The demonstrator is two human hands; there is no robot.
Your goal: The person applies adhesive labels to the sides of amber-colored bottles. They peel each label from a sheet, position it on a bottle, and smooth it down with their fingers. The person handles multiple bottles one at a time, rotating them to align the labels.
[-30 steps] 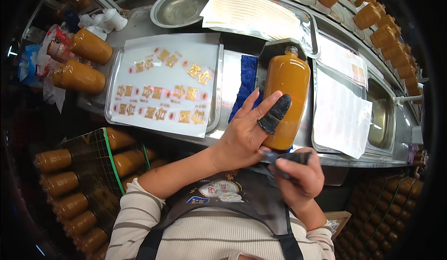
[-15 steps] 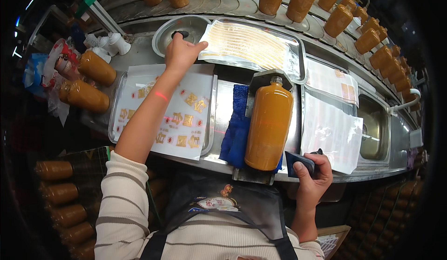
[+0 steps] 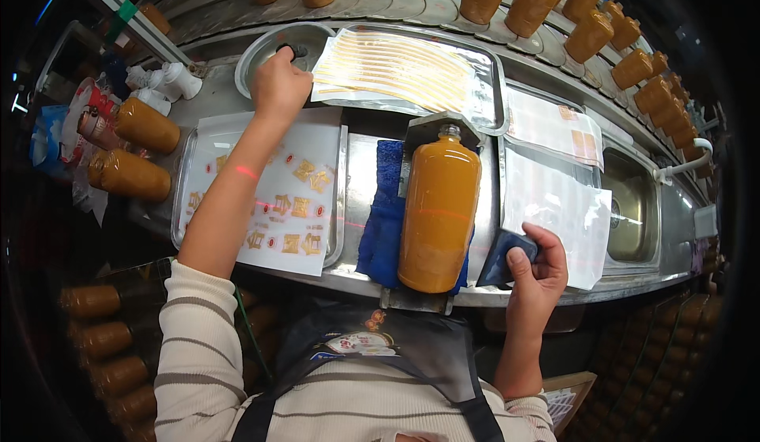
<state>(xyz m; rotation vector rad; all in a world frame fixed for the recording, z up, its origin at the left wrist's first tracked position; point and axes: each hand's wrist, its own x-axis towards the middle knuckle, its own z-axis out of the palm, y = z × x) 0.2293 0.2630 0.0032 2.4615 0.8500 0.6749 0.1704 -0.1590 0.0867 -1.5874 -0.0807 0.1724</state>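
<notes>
My left hand (image 3: pixel 282 87) reaches over the round metal bowl (image 3: pixel 245 55) at the back left, fingers closed around a small black object (image 3: pixel 294 51) that shows at the fingertips. Low on the right, my right hand (image 3: pixel 537 274) grips a dark blue scraper-like block (image 3: pixel 505 258) between thumb and fingers. Left of that block, a large caramel-brown bottle (image 3: pixel 440 212) lies in a metal cradle (image 3: pixel 443 123), its neck pointing away from me. Blue cloth (image 3: pixel 381 220) lies beside and under it. Neither hand touches the bottle.
On the left, a tray (image 3: pixel 342 196) bears a sheet of gold and red decals (image 3: pixel 291 206). Striped gold sheets (image 3: pixel 396 70) fill the back tray. White sheets (image 3: pixel 554 204) lie right, before a sink (image 3: pixel 633 212). Brown bottles (image 3: pixel 146 125) and white cups (image 3: pixel 180 81) stand left; a bottle conveyor (image 3: pixel 356 2) curves behind.
The view has shifted slightly right. My left thumb, stretched toward the striped sheet earlier, is now drawn in by the bowl. My right hand has turned the blue block and raised its index finger.
</notes>
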